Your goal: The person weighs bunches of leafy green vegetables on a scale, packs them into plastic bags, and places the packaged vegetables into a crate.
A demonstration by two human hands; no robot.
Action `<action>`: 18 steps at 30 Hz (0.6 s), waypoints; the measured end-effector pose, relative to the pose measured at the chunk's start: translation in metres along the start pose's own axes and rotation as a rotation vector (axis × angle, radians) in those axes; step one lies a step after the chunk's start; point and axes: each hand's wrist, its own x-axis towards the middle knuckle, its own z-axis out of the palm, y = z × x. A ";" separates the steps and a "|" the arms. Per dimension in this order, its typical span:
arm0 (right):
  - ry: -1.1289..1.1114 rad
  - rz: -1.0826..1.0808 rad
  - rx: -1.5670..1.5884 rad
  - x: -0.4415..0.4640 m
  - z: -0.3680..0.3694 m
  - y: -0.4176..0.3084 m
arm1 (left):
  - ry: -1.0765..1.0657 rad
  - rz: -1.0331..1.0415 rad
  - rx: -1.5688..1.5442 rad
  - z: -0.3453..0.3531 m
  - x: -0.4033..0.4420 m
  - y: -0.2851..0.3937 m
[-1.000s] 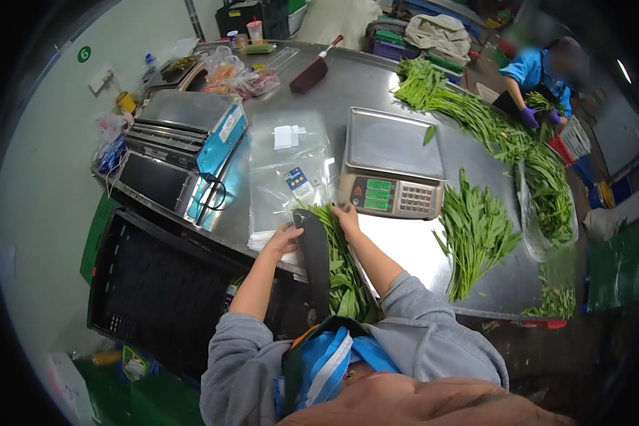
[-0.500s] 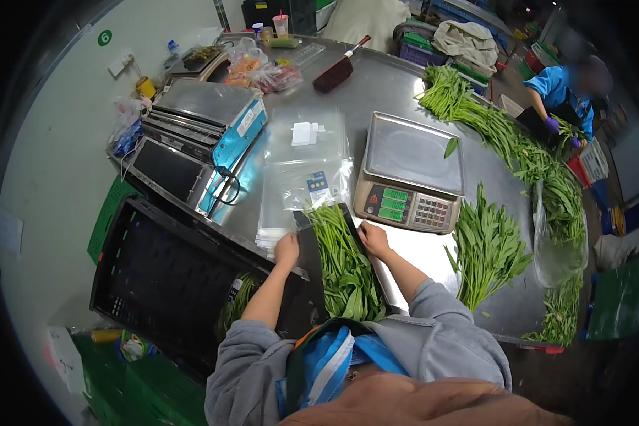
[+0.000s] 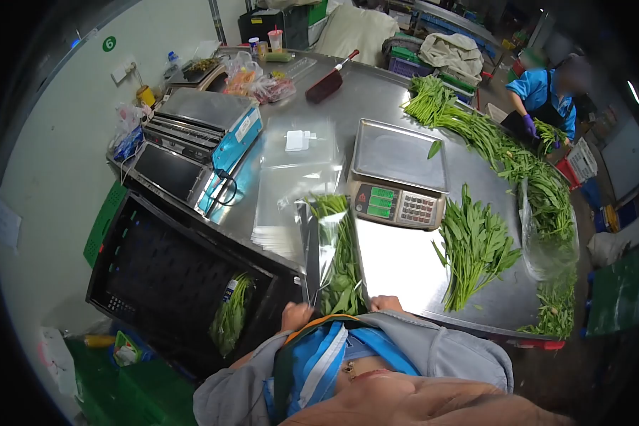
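Observation:
A bunch of leafy greens lies in a dark holder in front of my body, with shiny clear plastic over it. My left hand is closed at the near left corner of this plastic, and my right hand is closed at its near right side. What the fingers grip is too small to make out. Beyond the greens lies a stack of clear bags. A scale with a single leaf on its pan stands to the right. Another loose bunch rests right of the scale.
A black crate at the left holds a packed bunch. Behind it stands a sealing machine. A long pile of greens lines the table's right edge. A brush lies at the back; a co-worker holds greens.
Both hands have moved toward my body, and clear plastic now covers the greens in the holder. Over the last second the dark flap has opened away from the greens.

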 end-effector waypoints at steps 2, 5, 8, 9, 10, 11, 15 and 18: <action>0.040 0.069 0.114 -0.017 0.020 0.019 | -0.113 -0.158 0.023 0.010 -0.019 -0.012; 0.331 -0.069 -0.202 0.019 0.001 0.028 | 0.182 0.234 -0.191 -0.029 0.036 0.017; 0.574 -0.114 0.398 0.109 -0.102 0.007 | 0.331 -0.054 -0.631 -0.121 0.139 0.076; 0.591 0.017 0.664 0.123 -0.144 -0.049 | 0.273 0.015 -0.511 -0.159 0.172 0.097; 0.597 -0.071 0.738 0.139 -0.172 -0.054 | 0.354 -0.130 -0.739 -0.185 0.192 0.121; 0.518 -0.037 0.983 0.129 -0.210 -0.115 | 0.364 0.090 -0.918 -0.211 0.194 0.149; 0.569 -0.396 0.813 0.095 -0.272 -0.177 | 0.179 0.442 -1.302 -0.263 0.173 0.189; 1.124 -0.456 -0.326 0.128 -0.287 -0.178 | 0.032 0.143 -1.581 -0.256 0.197 0.164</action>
